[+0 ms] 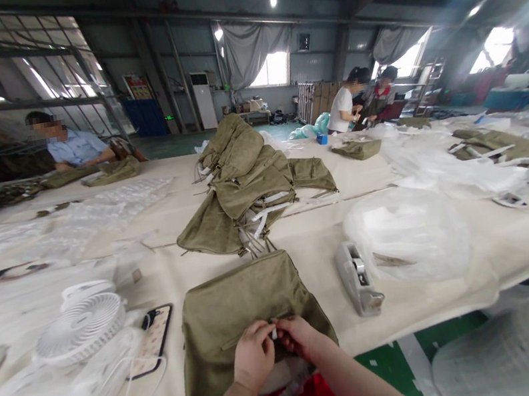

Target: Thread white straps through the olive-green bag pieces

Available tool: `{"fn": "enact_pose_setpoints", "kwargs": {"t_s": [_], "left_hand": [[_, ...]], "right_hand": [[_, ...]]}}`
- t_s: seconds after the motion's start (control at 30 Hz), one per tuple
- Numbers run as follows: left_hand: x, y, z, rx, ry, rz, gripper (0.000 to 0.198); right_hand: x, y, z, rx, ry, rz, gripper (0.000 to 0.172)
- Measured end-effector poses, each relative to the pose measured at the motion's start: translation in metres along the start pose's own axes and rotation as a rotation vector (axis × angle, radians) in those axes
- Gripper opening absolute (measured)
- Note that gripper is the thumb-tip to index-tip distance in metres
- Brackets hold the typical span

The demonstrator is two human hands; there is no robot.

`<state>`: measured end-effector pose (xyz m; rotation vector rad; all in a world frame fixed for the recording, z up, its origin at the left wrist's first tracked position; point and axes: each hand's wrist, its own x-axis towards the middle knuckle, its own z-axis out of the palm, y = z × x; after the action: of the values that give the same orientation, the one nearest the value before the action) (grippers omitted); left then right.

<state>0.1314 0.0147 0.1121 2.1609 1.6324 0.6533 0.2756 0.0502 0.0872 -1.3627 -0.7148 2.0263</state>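
Pinching a small white tab (274,333) on the olive-green canvas bag (231,301), lower centre, your left hand (253,356) and right hand (296,336) meet; next likely needs taut cloth.

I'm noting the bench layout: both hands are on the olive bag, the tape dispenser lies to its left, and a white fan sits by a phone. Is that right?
Not quite. The head view shows the tape dispenser to the right of the olive bag, not its left. The rest holds: the left hand and right hand are on the bag, and the white fan sits by the phone.
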Motion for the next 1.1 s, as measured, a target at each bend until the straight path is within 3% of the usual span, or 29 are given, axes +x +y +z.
{"fn": "enact_pose_setpoints", "kwargs": {"t_s": [0.23,0.33,0.47,0.63,0.83,1.1], "left_hand": [[0.009,-0.007,-0.003,0.01,0.144,-0.026,0.035],[0.022,-0.004,-0.011,0.046,0.067,0.015,0.03],[0.047,0.006,-0.02,0.161,-0.154,0.061,0.021],[0.078,0.024,-0.015,0.387,-0.357,0.035,0.02],[0.086,0.034,0.0,0.436,-0.391,0.021,0.026],[0.082,0.016,-0.006,0.361,-0.33,-0.04,0.019]], "right_hand": [[-0.002,0.002,0.004,-0.095,0.045,-0.017,0.027],[-0.007,0.003,0.006,-0.141,0.028,-0.063,0.025],[-0.006,0.007,0.003,-0.145,-0.033,-0.134,0.02],[0.007,0.014,-0.002,-0.082,0.069,-0.187,0.02],[0.015,0.017,0.001,-0.186,0.183,-0.202,0.025],[0.028,0.003,0.0,-0.201,0.343,-0.163,0.032]]}}
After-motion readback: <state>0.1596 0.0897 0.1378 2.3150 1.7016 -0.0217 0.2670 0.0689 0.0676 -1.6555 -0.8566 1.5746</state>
